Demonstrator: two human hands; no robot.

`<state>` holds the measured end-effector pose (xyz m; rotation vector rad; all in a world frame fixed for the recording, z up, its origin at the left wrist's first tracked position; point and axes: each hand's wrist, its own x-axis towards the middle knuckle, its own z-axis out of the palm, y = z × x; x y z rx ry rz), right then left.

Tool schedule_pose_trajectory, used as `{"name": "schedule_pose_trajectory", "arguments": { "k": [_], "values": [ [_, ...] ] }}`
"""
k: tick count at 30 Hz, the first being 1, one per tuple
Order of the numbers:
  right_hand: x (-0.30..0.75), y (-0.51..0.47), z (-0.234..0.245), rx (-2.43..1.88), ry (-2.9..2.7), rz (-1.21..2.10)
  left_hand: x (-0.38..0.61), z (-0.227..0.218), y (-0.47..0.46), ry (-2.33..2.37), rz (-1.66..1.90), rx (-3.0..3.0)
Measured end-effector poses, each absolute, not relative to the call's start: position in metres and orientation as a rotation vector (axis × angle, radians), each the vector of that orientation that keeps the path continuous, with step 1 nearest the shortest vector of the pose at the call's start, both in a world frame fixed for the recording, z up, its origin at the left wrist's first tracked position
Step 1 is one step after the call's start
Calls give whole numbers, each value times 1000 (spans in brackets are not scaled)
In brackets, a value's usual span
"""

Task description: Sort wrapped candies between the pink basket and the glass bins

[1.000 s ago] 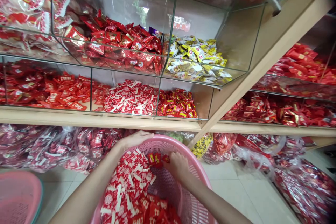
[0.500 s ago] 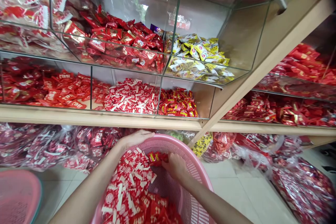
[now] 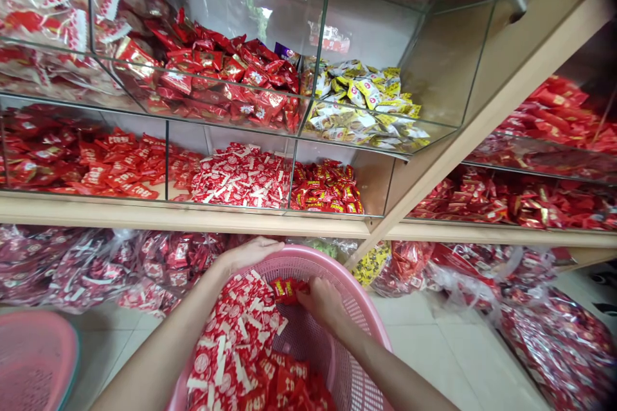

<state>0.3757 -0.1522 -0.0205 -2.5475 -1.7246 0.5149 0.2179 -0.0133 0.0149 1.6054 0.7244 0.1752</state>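
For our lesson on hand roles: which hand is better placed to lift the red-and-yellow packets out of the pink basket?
Probably the right hand: its fingers pinch the red-and-yellow packets inside the pink basket. The left hand is occupied gripping the basket's far rim.

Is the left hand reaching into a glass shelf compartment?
No, the left hand grips the far rim of the pink basket, while the right hand grasps red packets inside it.

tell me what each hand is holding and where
Left hand grips the basket by its far rim; right hand grasps red packets by their near edge.
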Motion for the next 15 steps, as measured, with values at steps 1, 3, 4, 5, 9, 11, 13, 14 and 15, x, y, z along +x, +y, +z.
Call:
{"name": "schedule_pose_trajectory", "arguments": {
  "k": [1,3,4,5,9,11,13,14,15],
  "values": [
    [376,-152,-22,-2546,-1718,520,218,15,-14,722,177,1599],
    [376,-151,-25,-2543,-1689,544,218,16,-14,722,180,1601],
    [376,-151,-27,-2542,-1670,559,218,16,-14,724,182,1609],
    [377,-151,-28,-2540,-1649,573,218,16,-14,727,183,1618],
    [378,-150,-33,-2518,-1582,627,217,17,-14,732,192,1626],
    [379,-150,-33,-2502,-1575,637,217,16,-14,735,192,1621],
    [379,-150,-32,-2503,-1582,632,217,16,-15,735,191,1615],
    [380,-151,-31,-2508,-1594,615,217,15,-15,732,190,1612],
    [380,-152,-30,-2520,-1608,591,217,15,-15,729,189,1608]
  ]
}}
